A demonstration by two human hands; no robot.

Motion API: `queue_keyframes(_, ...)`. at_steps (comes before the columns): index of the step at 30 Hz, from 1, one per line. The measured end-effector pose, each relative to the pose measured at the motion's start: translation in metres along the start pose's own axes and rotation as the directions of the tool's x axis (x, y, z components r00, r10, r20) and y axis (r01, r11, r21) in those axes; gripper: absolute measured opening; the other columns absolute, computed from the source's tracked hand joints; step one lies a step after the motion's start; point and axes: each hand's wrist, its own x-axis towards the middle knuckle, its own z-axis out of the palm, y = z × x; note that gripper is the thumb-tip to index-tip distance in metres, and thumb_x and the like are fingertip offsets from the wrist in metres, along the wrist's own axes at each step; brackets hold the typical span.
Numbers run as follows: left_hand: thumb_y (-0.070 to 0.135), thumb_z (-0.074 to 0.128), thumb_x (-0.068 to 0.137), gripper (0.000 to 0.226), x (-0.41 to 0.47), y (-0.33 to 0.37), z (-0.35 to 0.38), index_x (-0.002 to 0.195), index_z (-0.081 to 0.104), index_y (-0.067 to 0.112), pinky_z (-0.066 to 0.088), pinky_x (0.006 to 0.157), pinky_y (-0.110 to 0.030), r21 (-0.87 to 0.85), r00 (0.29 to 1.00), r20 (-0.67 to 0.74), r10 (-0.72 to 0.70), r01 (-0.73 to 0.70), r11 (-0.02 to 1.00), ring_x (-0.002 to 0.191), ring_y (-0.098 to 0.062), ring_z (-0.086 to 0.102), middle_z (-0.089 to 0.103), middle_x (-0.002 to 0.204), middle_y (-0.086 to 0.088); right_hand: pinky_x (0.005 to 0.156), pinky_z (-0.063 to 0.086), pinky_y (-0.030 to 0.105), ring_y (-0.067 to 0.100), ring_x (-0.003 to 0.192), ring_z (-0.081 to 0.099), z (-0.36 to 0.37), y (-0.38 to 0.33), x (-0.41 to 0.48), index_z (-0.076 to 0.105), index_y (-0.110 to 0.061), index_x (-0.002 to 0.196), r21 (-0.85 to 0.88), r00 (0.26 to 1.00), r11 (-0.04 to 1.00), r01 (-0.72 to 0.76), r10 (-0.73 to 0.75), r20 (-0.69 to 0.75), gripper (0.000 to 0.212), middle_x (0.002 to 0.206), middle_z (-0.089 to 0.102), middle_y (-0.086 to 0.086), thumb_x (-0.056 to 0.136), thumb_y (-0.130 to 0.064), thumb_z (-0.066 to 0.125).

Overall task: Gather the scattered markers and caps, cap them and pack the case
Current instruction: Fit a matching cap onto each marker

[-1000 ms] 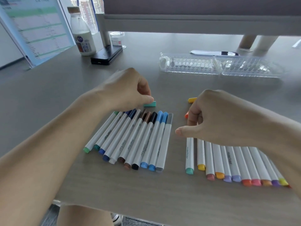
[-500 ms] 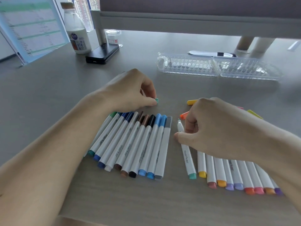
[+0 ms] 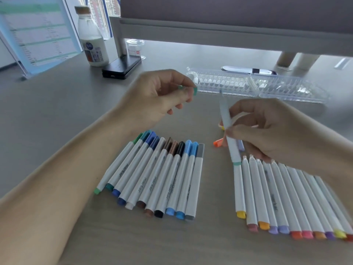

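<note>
My left hand [image 3: 162, 96] is raised above the table and pinches a teal cap [image 3: 194, 91] between thumb and fingers. My right hand [image 3: 267, 129] holds an uncapped white marker with a teal end band [image 3: 228, 131], its tip pointing up toward the cap, a short gap between them. A row of capped markers [image 3: 158, 176] lies at centre. A second row of uncapped markers [image 3: 286, 197] lies at the right, partly under my right forearm. The open clear plastic case [image 3: 254, 85] lies behind both hands. An orange cap [image 3: 217, 142] lies loose by my right hand.
At the back left stand a milk bottle [image 3: 91, 41], a black box [image 3: 122, 67], a small clear jar [image 3: 135, 47] and a tilted sheet holder [image 3: 38, 33]. A raised shelf [image 3: 229, 37] spans the back. A dark flat object [image 3: 248, 70] lies behind the case.
My left hand lifted the teal cap off the table. My right hand picked the teal-banded marker out of the right row and raised it, tip up, toward the cap.
</note>
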Motion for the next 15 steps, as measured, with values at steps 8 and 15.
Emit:
queue_keyframes(8,0.016,0.069,0.098,0.01,-0.002,-0.001,0.003,0.105,0.077,0.019,0.053,0.069,-0.024,0.033,0.998,0.053,0.027,-0.028,0.999,0.076,-0.007,0.065,0.077,0.087,0.003,0.041,0.034,0.01,0.002,0.041,0.055,-0.005,0.017,0.003,0.075,-0.031,0.091,-0.158,0.996,0.984,0.077,-0.084,-0.039,0.006,0.072,0.073,-0.018,0.093,-0.03,0.07)
queue_keyframes(15,0.013,0.072,0.095,0.011,-0.003,-0.001,0.007,0.105,0.077,0.016,0.052,0.068,-0.016,0.03,0.991,0.112,0.073,-0.076,0.997,0.075,-0.001,0.065,0.076,0.086,0.007,0.043,0.036,0.009,0.002,0.044,0.056,-0.005,0.021,0.004,0.074,-0.032,0.091,-0.148,0.993,0.983,0.106,-0.112,-0.036,0.007,0.074,0.074,-0.019,0.093,-0.033,0.068)
